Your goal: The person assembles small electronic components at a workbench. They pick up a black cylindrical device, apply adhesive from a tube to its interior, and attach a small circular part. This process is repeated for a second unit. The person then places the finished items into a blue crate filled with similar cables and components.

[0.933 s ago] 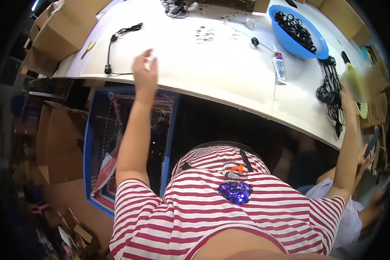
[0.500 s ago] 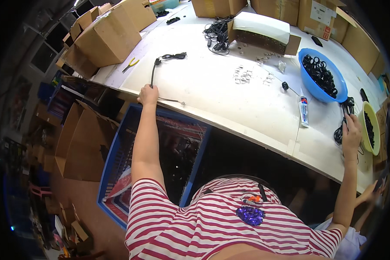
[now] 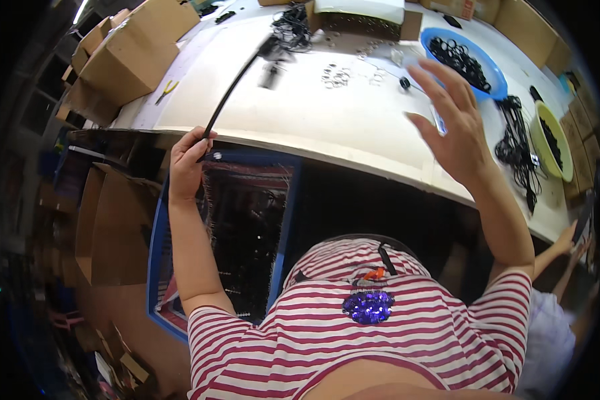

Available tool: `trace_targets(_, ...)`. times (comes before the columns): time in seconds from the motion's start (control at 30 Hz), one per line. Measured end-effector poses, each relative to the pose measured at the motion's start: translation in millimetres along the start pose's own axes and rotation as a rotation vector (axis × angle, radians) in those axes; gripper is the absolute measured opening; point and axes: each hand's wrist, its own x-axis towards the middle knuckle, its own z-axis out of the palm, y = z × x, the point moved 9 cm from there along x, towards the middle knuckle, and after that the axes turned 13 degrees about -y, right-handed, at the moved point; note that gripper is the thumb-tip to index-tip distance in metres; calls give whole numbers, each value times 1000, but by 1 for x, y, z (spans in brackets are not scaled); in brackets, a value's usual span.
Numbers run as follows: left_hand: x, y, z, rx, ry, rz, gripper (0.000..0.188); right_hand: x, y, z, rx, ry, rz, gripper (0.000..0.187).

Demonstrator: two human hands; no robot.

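Observation:
My left hand (image 3: 190,163) is closed around a black cable (image 3: 228,95) just off the table's near edge, above a blue crate (image 3: 157,260). From my fist the cable slants up over the table to a motion-blurred black end near a tangled pile of black cables (image 3: 292,28). A small pale tip (image 3: 217,156) shows beside the fist. My right hand (image 3: 450,123) is raised over the table with fingers spread, holding nothing. Behind it a white and blue tube (image 3: 439,121) is mostly hidden. To its right lies a long bundle of black cables (image 3: 515,143).
A blue bowl (image 3: 500,70) holds black rings; a yellow bowl (image 3: 565,163) holds small black parts. Clear rings (image 3: 337,77), a small black round part (image 3: 405,83) and yellow-handled pliers (image 3: 169,90) lie on the table. Cardboard boxes (image 3: 130,60) stand around. Another person's hand (image 3: 567,239) shows at right.
My left hand has drawn the cable toward me, off the table's edge. My right hand has left the black cables beside the yellow bowl, opened and moved left. The view has shifted.

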Motion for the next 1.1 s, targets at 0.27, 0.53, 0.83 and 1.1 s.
trace_targets(0.27,-12,36,130,516,-616,-46,20,-28,-44,50,84,-486,-43,36)
trace_targets(0.53,-28,37,134,623,87,448,12,-128,-17,120,660,-350,400,20)
trace_targets(0.83,-36,-96,201,-701,-13,2,53,-181,-28,186,997,-435,531,20)
trace_targets(1.1,-21,-83,192,-786,-34,173,48,-209,-34,233,958,-541,476,25)
